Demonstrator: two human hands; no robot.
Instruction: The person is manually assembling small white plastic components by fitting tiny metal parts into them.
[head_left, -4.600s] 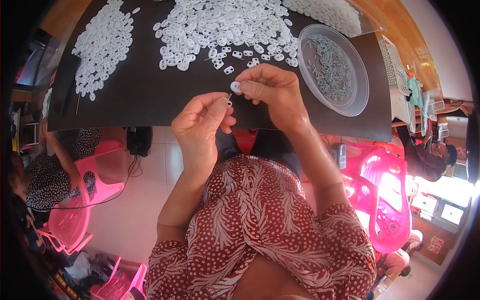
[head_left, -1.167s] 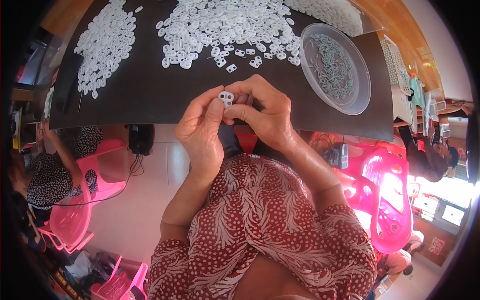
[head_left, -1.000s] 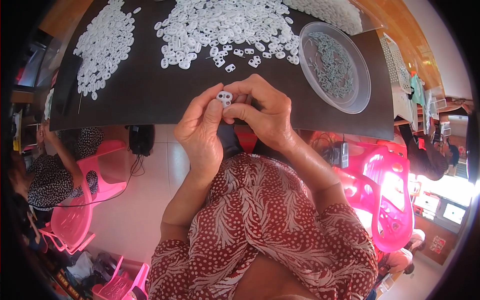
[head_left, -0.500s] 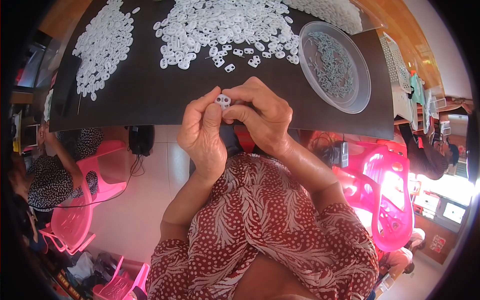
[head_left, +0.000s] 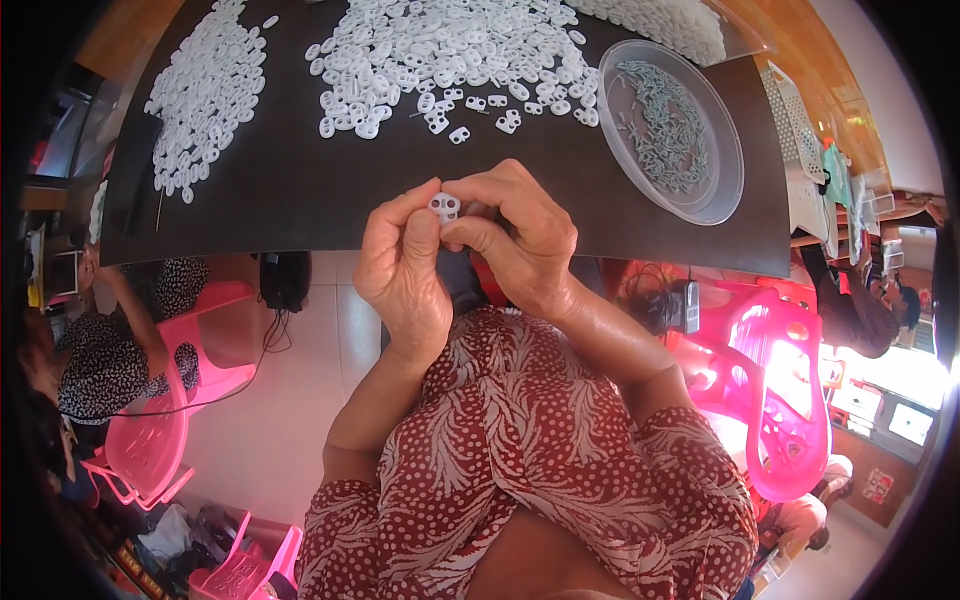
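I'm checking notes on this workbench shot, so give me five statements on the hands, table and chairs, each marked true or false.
1. The left hand and the right hand both touch one white piece. True.
2. Both hands wear gloves. False: both are bare.
3. The tub holds small grey parts. True.
4. The tub stands at the far left. False: it stands to the right of the middle pile.
5. The chairs are green. False: the chairs are pink.
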